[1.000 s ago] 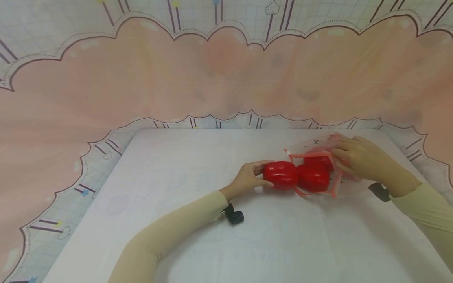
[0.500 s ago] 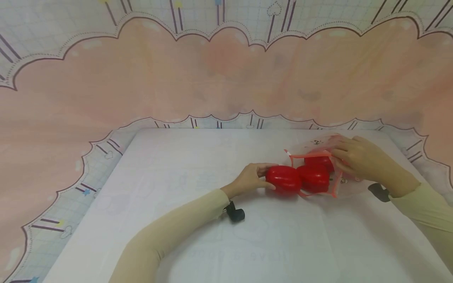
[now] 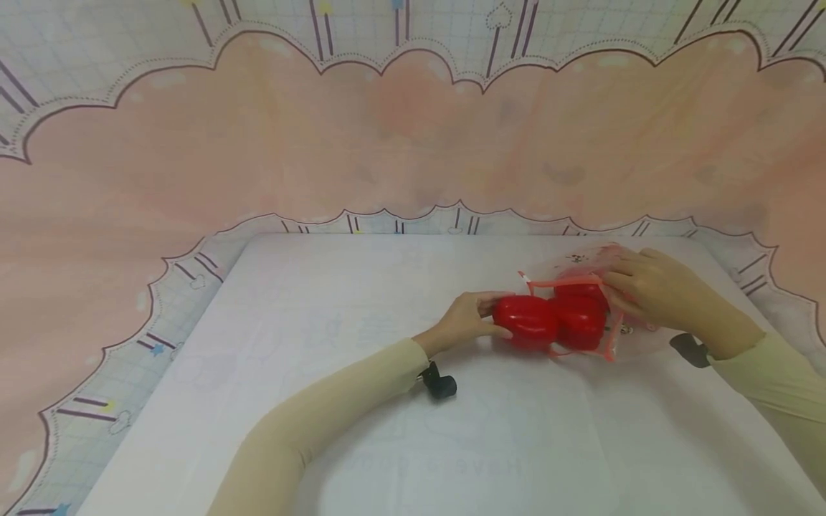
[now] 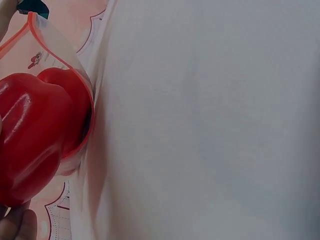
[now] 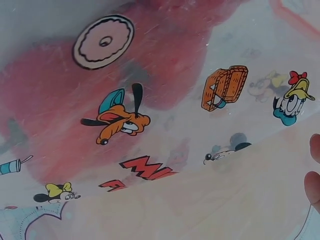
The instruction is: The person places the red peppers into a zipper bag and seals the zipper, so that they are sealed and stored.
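Note:
My left hand (image 3: 466, 321) holds a glossy red bell pepper (image 3: 525, 320) between fingers and thumb, at the mouth of a clear plastic bag (image 3: 568, 266) with orange-red trim. This pepper meets a second red bell pepper (image 3: 582, 326), which lies just inside the opening. Behind them, a third red pepper (image 3: 576, 289) is partly hidden by the bag. My right hand (image 3: 652, 287) grips the bag's upper side and keeps its mouth apart. In the right wrist view, cartoon prints cover the bag film (image 5: 175, 120), with blurred red shapes behind it and my right fingertips (image 5: 315, 187) at the edge.
A white tabletop (image 3: 310, 315) lies under everything. Behind it hangs a peach cloth (image 3: 387, 143) with a scalloped border. Black devices are strapped at both wrists, the left one (image 3: 440, 383) close to the table.
My left hand has moved right, pushing its pepper against the second one, which has shifted slightly further into the bag. My right hand stays in place.

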The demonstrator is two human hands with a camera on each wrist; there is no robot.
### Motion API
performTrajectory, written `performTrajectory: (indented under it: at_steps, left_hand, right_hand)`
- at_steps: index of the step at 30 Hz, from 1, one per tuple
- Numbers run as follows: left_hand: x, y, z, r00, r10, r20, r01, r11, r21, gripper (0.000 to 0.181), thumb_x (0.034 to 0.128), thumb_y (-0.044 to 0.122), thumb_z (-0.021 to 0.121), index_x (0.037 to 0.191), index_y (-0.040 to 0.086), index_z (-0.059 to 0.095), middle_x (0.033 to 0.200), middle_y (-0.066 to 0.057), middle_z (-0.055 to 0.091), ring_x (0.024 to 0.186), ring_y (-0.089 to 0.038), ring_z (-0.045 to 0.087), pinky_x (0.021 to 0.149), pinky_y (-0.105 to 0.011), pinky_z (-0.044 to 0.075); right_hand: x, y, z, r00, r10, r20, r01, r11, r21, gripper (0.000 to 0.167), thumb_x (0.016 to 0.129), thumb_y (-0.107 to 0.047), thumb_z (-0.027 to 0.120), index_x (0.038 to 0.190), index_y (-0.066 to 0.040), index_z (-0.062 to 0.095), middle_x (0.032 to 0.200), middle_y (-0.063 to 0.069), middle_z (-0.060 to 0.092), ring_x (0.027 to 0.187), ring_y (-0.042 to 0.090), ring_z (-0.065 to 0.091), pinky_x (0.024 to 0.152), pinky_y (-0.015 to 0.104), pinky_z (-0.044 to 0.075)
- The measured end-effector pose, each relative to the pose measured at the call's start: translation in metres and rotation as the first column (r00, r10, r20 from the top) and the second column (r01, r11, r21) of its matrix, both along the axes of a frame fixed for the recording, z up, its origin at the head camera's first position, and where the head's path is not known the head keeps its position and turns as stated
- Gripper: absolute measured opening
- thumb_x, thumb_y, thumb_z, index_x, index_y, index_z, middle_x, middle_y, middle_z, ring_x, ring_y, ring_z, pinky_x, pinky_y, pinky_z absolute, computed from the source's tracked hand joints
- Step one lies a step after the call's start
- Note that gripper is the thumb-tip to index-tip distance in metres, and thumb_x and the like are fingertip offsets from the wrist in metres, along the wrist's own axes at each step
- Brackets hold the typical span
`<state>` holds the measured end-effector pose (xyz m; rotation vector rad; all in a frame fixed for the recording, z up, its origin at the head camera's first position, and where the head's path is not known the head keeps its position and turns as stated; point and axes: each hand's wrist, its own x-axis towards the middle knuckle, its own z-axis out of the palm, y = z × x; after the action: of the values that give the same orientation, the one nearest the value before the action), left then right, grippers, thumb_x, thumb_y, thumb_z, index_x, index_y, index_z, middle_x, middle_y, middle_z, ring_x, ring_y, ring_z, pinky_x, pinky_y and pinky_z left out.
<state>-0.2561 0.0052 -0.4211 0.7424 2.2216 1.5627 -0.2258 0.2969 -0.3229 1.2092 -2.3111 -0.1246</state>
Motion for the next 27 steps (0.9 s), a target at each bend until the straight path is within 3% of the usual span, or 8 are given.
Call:
performTrajectory:
  at_steps: [7, 18, 27]
  left_hand:
    - [0.001, 0.011, 0.001, 1.0, 0.013, 0.005, -0.013, 1.0, 0.016, 0.062, 0.0785, 0.013, 0.076, 0.135, 0.015, 0.051, 0.132, -0.004, 0.059, 0.121, -0.016, 0.057, 0.1, -0.03, 0.047]
    - [0.003, 0.027, 0.002, 0.999, 0.038, 0.018, -0.039, 0.999, 0.02, 0.064, 0.0772, 0.013, 0.077, 0.136, 0.014, 0.051, 0.132, -0.005, 0.059, 0.121, -0.018, 0.057, 0.1, -0.031, 0.047]
    - [0.0, 0.036, 0.0, 0.995, 0.085, -0.049, -0.088, 0.993, -0.078, 0.067, 0.0743, 0.015, 0.079, 0.136, 0.015, 0.051, 0.133, -0.005, 0.058, 0.122, -0.021, 0.056, 0.099, -0.029, 0.048]
  right_hand:
    - [0.001, -0.002, 0.002, 1.0, 0.006, 0.006, -0.006, 1.0, 0.015, 0.07, 0.097, -0.05, 0.011, 0.08, -0.008, 0.064, 0.08, 0.008, 0.068, 0.083, 0.027, 0.062, 0.062, 0.041, 0.054]
    - [0.001, -0.003, 0.002, 1.0, 0.014, 0.009, -0.014, 1.0, 0.006, 0.072, 0.097, -0.048, 0.008, 0.079, -0.009, 0.065, 0.079, 0.008, 0.068, 0.081, 0.026, 0.062, 0.061, 0.04, 0.053]
    - [0.0, -0.003, 0.0, 0.999, 0.037, -0.029, -0.036, 0.999, 0.016, 0.069, 0.099, -0.045, 0.01, 0.076, -0.007, 0.062, 0.074, 0.008, 0.065, 0.076, 0.026, 0.059, 0.059, 0.04, 0.052]
